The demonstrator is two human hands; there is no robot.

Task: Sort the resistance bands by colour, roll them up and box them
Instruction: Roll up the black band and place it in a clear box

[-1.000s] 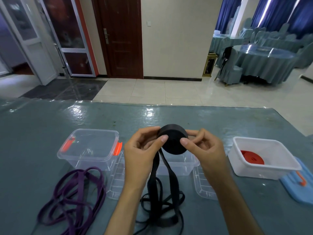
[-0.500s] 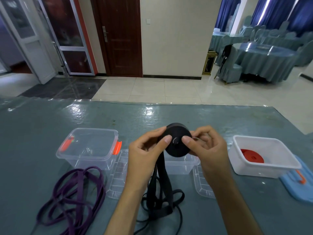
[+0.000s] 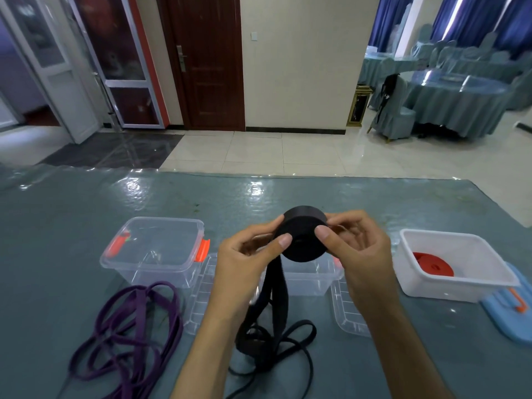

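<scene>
Both thumbs pressed on the flat face of the thick black rolled-up coil of resistance band point(image 3: 303, 236), and the curled fingers point(image 3: 349, 226) of each hand wrapped round behind it, so the coil was pinched between them, held up above the bench. The left hand point(image 3: 244, 263) gripped the coil's left side, thumb tip pointing right, wrist bent and forearm rising from the bottom edge. The right hand point(image 3: 357, 249) gripped its right side, thumb pointing left, forearm coming in from the lower right. From under the coil the unrolled black tail point(image 3: 273, 309) hung down between the wrists into a loose tangle on the grey-blue plastic-covered bench point(image 3: 57, 226). Directly behind the hands stood an open clear plastic box point(image 3: 308, 280), its clear lid point(image 3: 345, 309) lying flat just right of the wrists. To the left sat a second clear box with orange clips point(image 3: 157, 250), and in front of it a loose purple resistance band point(image 3: 126, 335) lay in loops. Far right, a white plastic tub point(image 3: 460, 286) held a rolled red band point(image 3: 431, 264), with a blue lid point(image 3: 509, 315) just beside it.
</scene>
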